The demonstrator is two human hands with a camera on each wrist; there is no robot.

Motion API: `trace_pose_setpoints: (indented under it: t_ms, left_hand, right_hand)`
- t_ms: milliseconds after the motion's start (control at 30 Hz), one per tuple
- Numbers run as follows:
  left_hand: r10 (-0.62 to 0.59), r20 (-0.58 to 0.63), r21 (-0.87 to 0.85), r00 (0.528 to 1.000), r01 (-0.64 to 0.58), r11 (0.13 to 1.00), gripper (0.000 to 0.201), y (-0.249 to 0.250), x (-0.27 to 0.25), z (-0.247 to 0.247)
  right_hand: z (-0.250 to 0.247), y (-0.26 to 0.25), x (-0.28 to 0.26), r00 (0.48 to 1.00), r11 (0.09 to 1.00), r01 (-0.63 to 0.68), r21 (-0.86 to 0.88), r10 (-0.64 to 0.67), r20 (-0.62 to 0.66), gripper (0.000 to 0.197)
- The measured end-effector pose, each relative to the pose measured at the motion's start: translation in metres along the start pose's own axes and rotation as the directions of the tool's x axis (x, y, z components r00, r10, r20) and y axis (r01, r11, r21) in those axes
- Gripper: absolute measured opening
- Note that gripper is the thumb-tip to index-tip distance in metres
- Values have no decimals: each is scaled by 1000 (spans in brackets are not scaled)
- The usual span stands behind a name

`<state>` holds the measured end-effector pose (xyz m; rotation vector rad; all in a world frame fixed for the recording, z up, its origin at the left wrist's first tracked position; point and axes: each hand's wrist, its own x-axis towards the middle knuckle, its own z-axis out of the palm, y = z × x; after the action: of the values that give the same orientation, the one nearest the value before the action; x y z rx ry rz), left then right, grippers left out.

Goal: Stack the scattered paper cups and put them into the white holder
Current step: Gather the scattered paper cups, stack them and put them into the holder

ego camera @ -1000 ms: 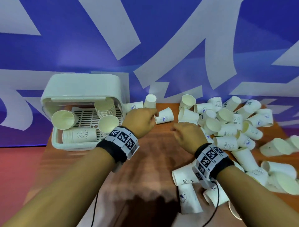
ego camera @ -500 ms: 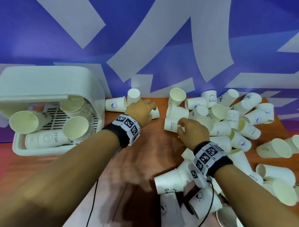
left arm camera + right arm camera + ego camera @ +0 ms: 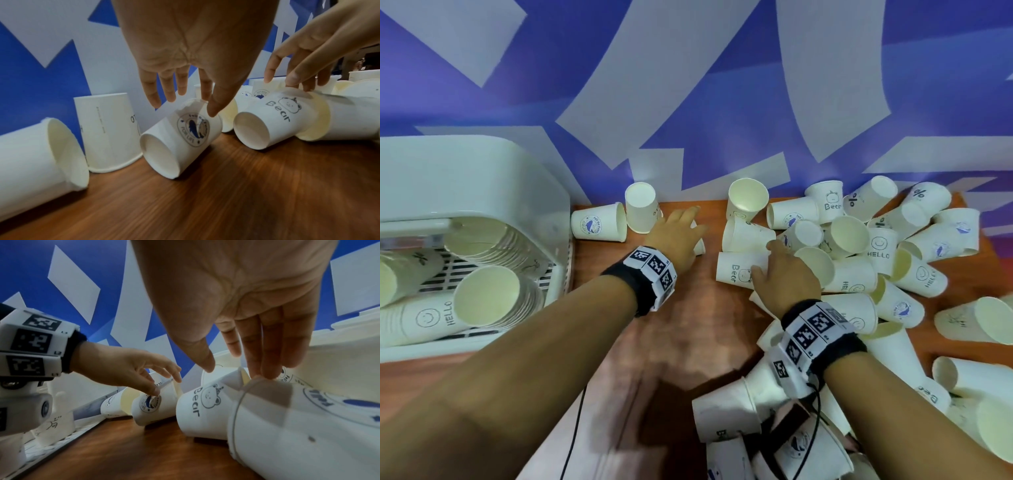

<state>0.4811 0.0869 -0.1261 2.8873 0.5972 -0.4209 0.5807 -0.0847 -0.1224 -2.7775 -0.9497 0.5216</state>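
Left hand (image 3: 677, 236), fingers spread and straight, thumb tip touching a toppled white paper cup with a blue whale emblem (image 3: 179, 136) at frame centre. Right hand (image 3: 784, 274), fingers extended, rests on a lying white "Bear" paper cup (image 3: 739, 270). White plastic holder (image 3: 482, 178) at far left contains stacked cups.

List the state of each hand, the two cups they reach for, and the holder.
Left hand: open, thumb touching the whale cup.
Right hand: open, fingertips on the Bear cup.
Whale cup: on its side.
Bear cup: on its side.
Holder: open, cup stacks inside.
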Motion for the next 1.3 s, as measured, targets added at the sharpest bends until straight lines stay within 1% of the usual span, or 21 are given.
trace_pose_setpoints:
  t_ms: [100, 167, 267, 400, 500, 633, 700, 800, 900, 1000, 1133, 1300]
  left_hand:
    - [2, 10, 15, 1000, -2, 1000, 48, -3, 3, 3]
    - [7, -6, 17, 1000, -7, 1000, 44, -5, 2, 4]
    - [20, -44, 15, 999, -20, 1000, 34, -8, -3, 3]
    - [30, -138, 0, 990, -30, 1000, 26, -12, -15, 0]
    - [18, -172, -23, 985, -22, 999, 26, -14, -28, -4]
    - [-20, -163, -23, 986, 17, 1000, 27, -15, -45, -9]
    - [-41, -166, -35, 985, 35, 999, 25, -15, -54, -14]
    - [-65, -179, -68, 982, 54, 996, 18, -14, -73, -22]
    - [-66, -214, -103, 975, 45, 994, 16, -14, -98, -27]
    - [-70, -273, -122, 959, 37, 992, 14, -16, -125, -30]
    - [-86, -339, -163, 937, 31, 986, 13, -27, -157, -34]
    - [-141, -392, -237, 909, 49, 970, 13, -42, -201, -37]
  right_hand:
    - [3, 1, 2, 1000, 1000, -1, -24, 0, -19, 43]
    - [3, 1, 3, 999, 999, -7, -40, 5, -40, 46]
    - [4, -1, 4, 999, 1000, -8, -28, 7, -45, 48]
    - [6, -4, 4, 999, 1000, 15, -25, -16, -44, 48]
    - [7, -10, 0, 997, 998, 55, -8, -55, -61, 49]
    - [2, -21, -9, 986, 989, 149, 13, -147, -78, 52]
    - [-1, -26, -15, 980, 983, 183, -5, -183, -80, 52]
    - [-5, -33, -24, 979, 981, 193, -20, -194, -58, 54]
    - [-13, -39, -34, 975, 976, 217, -38, -218, -47, 46]
    - [-18, -47, -46, 963, 956, 259, -135, -266, -34, 33]
    - [-22, -65, -66, 947, 931, 305, -202, -319, -39, 27]
    - [-29, -95, -97, 905, 886, 398, -238, -421, -57, 17]
